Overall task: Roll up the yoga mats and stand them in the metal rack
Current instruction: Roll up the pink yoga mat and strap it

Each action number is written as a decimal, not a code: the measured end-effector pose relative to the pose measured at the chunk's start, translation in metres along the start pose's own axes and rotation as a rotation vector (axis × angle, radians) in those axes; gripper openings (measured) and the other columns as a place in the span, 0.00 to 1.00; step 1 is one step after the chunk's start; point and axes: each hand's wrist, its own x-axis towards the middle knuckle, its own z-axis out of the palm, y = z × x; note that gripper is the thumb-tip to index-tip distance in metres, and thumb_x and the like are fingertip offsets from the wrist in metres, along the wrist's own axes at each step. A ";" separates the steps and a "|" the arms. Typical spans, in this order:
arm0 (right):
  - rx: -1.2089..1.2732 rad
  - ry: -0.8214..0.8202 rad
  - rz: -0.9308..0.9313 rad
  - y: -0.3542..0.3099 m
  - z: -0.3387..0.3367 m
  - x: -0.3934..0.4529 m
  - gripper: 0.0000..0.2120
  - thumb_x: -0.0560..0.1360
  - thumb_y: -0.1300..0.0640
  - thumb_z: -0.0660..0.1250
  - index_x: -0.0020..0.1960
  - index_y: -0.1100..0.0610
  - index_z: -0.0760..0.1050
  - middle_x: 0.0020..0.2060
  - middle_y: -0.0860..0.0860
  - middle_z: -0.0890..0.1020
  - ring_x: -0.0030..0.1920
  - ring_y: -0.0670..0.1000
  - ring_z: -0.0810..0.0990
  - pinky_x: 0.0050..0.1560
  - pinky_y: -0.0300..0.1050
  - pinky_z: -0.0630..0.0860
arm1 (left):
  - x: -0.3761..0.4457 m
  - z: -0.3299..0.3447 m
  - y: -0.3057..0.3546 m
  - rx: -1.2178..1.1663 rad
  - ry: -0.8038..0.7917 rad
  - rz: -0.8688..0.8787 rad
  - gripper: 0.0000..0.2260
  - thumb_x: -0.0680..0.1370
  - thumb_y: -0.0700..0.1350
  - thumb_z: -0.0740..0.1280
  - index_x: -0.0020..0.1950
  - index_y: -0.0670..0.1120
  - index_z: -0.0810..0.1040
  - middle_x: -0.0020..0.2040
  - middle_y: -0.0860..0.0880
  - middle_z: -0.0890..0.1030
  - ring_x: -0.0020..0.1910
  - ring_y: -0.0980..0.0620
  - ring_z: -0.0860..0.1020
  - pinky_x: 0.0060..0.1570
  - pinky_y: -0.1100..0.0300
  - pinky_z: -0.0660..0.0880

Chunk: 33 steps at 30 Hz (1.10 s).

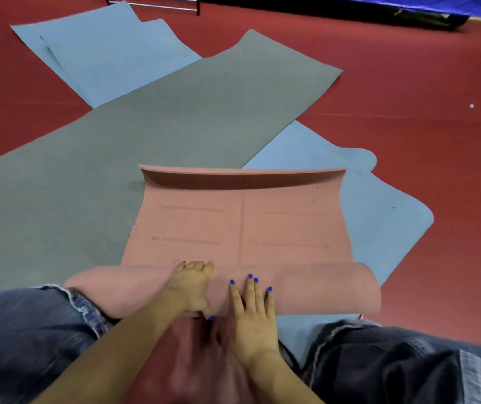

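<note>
A pink yoga mat (pixel 242 225) lies in front of me, its near part wound into a thick roll across my knees and its far edge curled up. My left hand (pixel 192 287) grips the roll, fingers curled over the top and thumb underneath. My right hand (pixel 254 310) presses flat on the roll beside it, fingers straight. A grey mat (pixel 146 126) lies flat to the left and beyond. Blue mats (pixel 108 53) lie spread at the back left, and another blue mat (pixel 379 217) lies under the pink one on the right. The metal rack (pixel 157 4) shows only its base at the top edge.
The floor (pixel 408 97) is red. My knees in denim sit at the bottom left and right. A blue tarp over a dark frame (pixel 408 7) runs along the top right.
</note>
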 end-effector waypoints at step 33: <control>-0.057 -0.067 -0.133 0.061 -0.052 0.128 0.47 0.65 0.25 0.27 0.78 0.46 0.45 0.78 0.46 0.48 0.77 0.50 0.43 0.72 0.57 0.33 | 0.031 -0.010 -0.020 0.066 0.184 -0.103 0.51 0.73 0.57 0.66 0.73 0.42 0.27 0.76 0.44 0.31 0.74 0.46 0.31 0.69 0.34 0.36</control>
